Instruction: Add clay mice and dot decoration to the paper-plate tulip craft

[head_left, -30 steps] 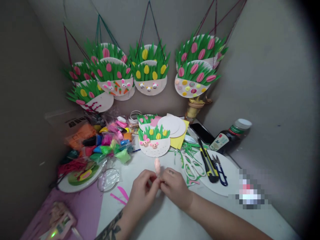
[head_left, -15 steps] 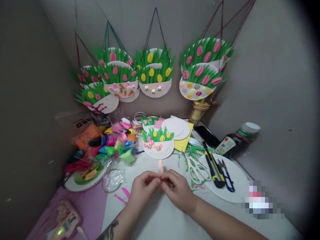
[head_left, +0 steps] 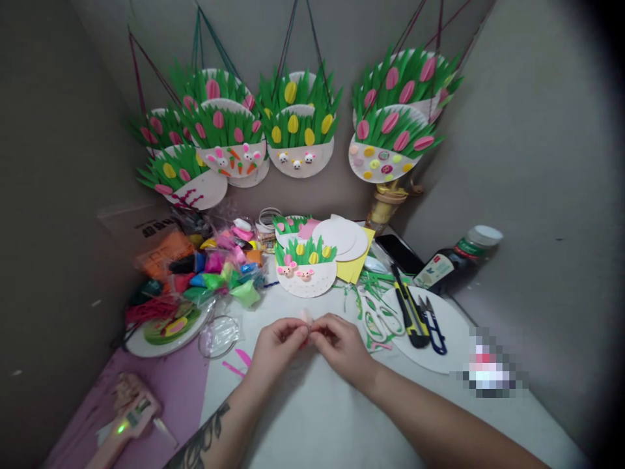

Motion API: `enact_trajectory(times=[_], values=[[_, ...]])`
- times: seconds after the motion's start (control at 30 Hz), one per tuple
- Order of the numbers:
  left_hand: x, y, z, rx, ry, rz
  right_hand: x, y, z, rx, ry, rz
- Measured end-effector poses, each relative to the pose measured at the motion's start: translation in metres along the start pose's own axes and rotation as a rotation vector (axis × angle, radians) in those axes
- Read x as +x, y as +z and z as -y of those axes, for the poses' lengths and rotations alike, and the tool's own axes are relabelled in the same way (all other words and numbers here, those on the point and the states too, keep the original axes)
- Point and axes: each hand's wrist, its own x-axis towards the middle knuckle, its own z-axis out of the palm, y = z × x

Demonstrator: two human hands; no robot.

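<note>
Pale-pink lump point(head_left: 306, 316) sinks between pinching left hand point(head_left: 279, 342) and right hand point(head_left: 342, 345), unattached; two animal faces point(head_left: 287, 270) already decorate twelve-o'clock paper-plate basket point(head_left: 306, 286).

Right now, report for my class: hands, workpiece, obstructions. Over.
Left fingers, right fingers pinching pale pink piece. Piece partly hidden. Nothing seen blocking; white scissors off to the right.

Dim light, dark right edge
</note>
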Motion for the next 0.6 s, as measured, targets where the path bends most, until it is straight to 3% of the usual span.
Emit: enact_trajectory(times=[0.43,0.6], values=[[0.000,0.001,0.000,0.068,0.022,0.025,-0.001,0.000,0.000,0.038,-0.005,0.021],[-0.009,0.002,-0.005,0.252,0.152,-0.005,-0.003,0.001,0.001,0.093,0.037,0.088]])
